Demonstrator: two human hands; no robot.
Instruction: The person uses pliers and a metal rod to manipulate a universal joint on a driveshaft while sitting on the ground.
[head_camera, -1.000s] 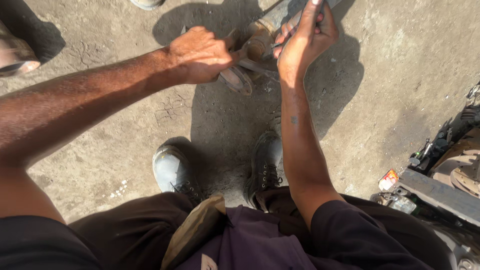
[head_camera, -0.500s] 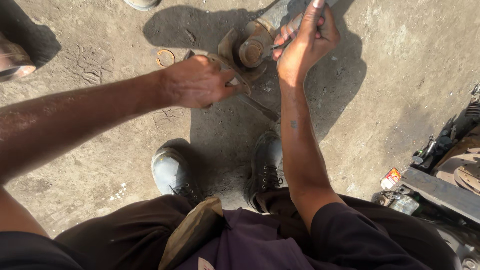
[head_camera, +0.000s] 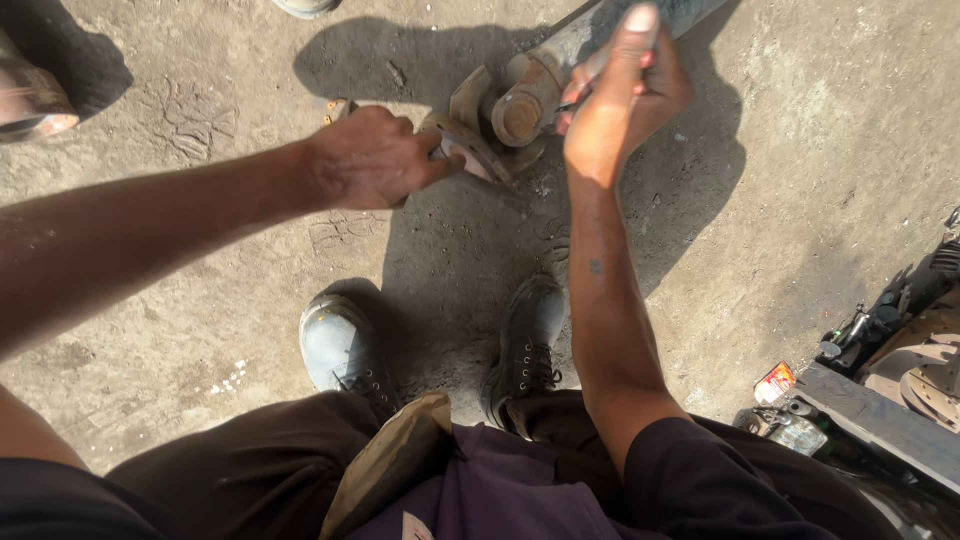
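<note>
Down on the dusty concrete ground (head_camera: 800, 150), the biggest thing going was a rusty metal shaft (head_camera: 590, 40) lying near the top edge, running off toward the top right corner, with a round hub end (head_camera: 520, 112) facing back toward the person. Right hand (head_camera: 622, 105) was closed around the shaft just behind the hub, thumb sticking up along it. Left hand (head_camera: 372, 158) was curled shut on a flat rusty metal plate (head_camera: 470, 148) that sat touching the hub's lower left side, fingers pinching its edge. Two black lace-up boots (head_camera: 340, 350) stood on the ground below all that, near the middle. Over by the right edge sat a pile of dark greasy parts (head_camera: 900, 380), and a small red-and-white packet (head_camera: 775, 382) was just beside them.
</note>
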